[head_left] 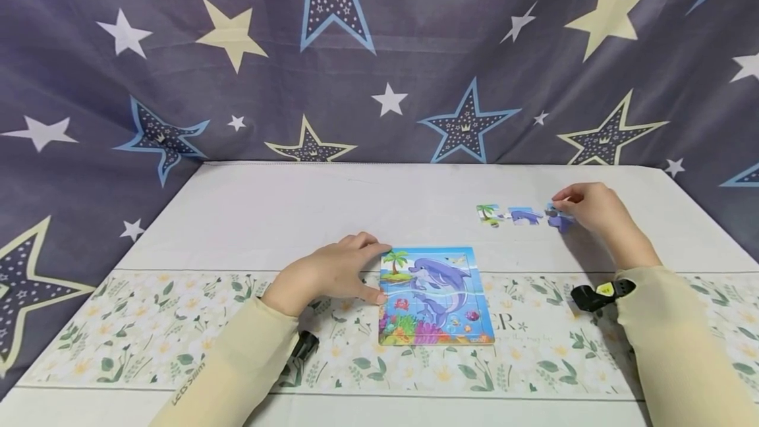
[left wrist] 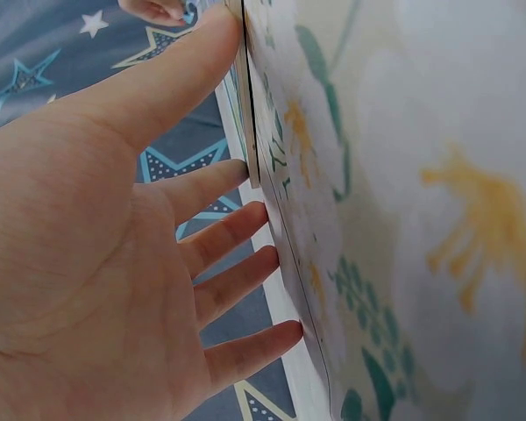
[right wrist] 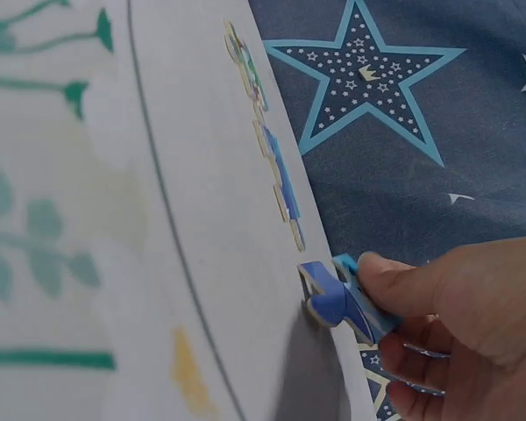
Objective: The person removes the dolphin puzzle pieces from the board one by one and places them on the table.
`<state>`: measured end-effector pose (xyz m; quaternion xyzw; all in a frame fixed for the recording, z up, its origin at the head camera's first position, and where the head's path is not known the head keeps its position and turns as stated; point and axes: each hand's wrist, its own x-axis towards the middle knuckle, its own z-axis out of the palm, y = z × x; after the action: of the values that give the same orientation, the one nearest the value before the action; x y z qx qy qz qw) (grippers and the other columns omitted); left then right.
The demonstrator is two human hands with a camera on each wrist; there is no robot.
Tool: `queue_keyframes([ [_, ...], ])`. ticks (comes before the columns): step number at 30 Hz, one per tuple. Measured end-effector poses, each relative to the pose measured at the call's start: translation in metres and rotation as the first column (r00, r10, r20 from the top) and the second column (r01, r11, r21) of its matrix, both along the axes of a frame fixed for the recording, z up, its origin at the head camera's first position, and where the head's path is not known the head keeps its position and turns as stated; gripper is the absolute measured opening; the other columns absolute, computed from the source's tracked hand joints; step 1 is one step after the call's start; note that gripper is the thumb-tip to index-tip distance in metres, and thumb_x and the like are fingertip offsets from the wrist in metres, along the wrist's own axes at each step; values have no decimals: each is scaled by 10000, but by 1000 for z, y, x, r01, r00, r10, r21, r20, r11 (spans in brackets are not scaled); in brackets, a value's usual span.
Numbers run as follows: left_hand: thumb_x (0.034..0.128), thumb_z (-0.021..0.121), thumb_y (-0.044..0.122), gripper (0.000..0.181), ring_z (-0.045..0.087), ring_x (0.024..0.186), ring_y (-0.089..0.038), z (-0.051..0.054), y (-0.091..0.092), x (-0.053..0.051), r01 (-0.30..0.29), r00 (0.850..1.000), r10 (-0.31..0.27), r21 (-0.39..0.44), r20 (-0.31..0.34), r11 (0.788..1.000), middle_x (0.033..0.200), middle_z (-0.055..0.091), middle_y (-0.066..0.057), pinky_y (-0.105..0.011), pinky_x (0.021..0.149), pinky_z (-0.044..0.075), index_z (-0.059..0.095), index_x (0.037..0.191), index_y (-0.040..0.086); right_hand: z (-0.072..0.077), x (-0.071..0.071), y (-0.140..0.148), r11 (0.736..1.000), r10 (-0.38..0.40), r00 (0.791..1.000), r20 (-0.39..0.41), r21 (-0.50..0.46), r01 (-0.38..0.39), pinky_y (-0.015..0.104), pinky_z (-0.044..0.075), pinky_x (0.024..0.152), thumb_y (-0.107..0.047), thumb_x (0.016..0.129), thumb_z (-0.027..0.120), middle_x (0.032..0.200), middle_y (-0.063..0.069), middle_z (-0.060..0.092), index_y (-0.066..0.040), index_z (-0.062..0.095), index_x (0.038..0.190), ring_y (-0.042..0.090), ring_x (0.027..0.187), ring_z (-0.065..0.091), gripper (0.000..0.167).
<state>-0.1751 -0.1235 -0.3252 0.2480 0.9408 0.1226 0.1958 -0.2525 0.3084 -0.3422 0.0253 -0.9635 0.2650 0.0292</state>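
curtained nook, starry drape [head_left: 356,78], floral tablecloth [head_left: 350,335]

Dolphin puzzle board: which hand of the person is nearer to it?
Left. The left hand touches the left edge of the dolphin puzzle board; the right hand is farther back and off to the right, pinching a loose puzzle piece.

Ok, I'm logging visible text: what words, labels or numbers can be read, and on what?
"ER", on the floral tablecloth, right of the puzzle.
"LETS", on the left sleeve; the word after it is unclear.
Too small to read: line under "ER", mark on puzzle's bottom edge, yellow label on black right-wrist device.
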Motion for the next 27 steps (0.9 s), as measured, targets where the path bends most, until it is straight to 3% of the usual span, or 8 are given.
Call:
queue_keyframes([
  [4, 853, 750, 493, 860, 288, 1432, -253, 1, 0, 0, -5, 1000, 5, -4, 2, 1000, 1548, 310, -11, -510, 1117, 323, 327, 1562, 252, -2, -4, 1, 1000, -1, 1000, -4, 1, 1, 438, 464, 721, -122, 980, 614, 1064, 283, 640, 59, 672, 1108, 373, 898, 588, 230],
  [11, 854, 748, 494, 859, 284, 1435, -256, 0, 0, 0, -2, 1000, 2, -5, 2, 1000, 1551, 307, -13, -513, 1121, 317, 327, 1562, 252, -5, -9, 4, 1000, -11, 998, 62, 13, 10, 372, 449, 665, -165, 997, 596, 1070, 283, 621, 67, 651, 1132, 337, 851, 566, 274],
  [16, 854, 745, 498, 858, 273, 1442, -254, 0, 1, 0, -2, 1000, 2, -9, 3, 1000, 1556, 301, -9, -514, 1125, 312, 323, 1563, 262, -8, -12, 8, 1000, 0, 998, 59, 25, -2, 350, 437, 642, -182, 987, 612, 1046, 273, 633, 63, 653, 1126, 316, 815, 569, 284],
  [27, 849, 747, 504, 861, 280, 1440, -248, 0, 0, 0, -4, 1000, 4, -19, -2, 1000, 1552, 308, -8, -506, 1127, 312, 326, 1561, 264, -6, -11, 3, 998, 7, 1000, 24, 62, -9, 513, 470, 748, -229, 1003, 569, 1131, 329, 604, 71, 631, 1146, 391, 898, 594, 338],
])
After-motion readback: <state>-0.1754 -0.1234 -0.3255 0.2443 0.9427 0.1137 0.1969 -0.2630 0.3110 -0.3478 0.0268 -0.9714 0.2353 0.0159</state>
